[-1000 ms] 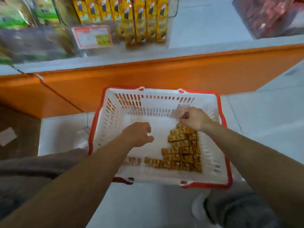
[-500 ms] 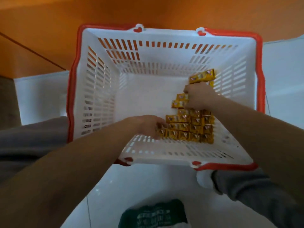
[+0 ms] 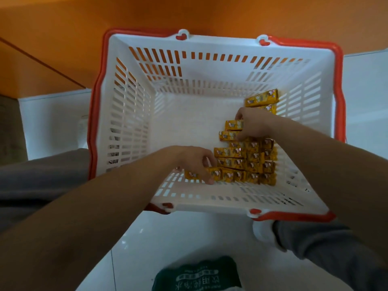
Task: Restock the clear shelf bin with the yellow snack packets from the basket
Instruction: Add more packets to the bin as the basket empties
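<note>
Floor (image 3: 189, 238), one basket (image 3: 210, 44), left hand (image 3: 192, 159), right hand (image 3: 257, 124), both gripping packets (image 3: 241, 163)

Orange panel (image 3: 52, 38) across the far side, one dark diagonal seam (image 3: 42, 61) on it. Floor (image 3: 189, 238): glossy white tile with pale glare spots; brown surface (image 3: 8, 127) at left edge. Light dim and warm; dark green printed bag (image 3: 197, 276) lies at bottom edge.

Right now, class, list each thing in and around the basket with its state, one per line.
Basket: upright, left part of its bottom bare.
Snack packets: lying flat in rows at the basket's right.
Two far packets: apart from the rows, by the right wall.
Left hand: fingers curled on packets in the nearest row.
Right hand: fingers curled on packets in farther rows.
</note>
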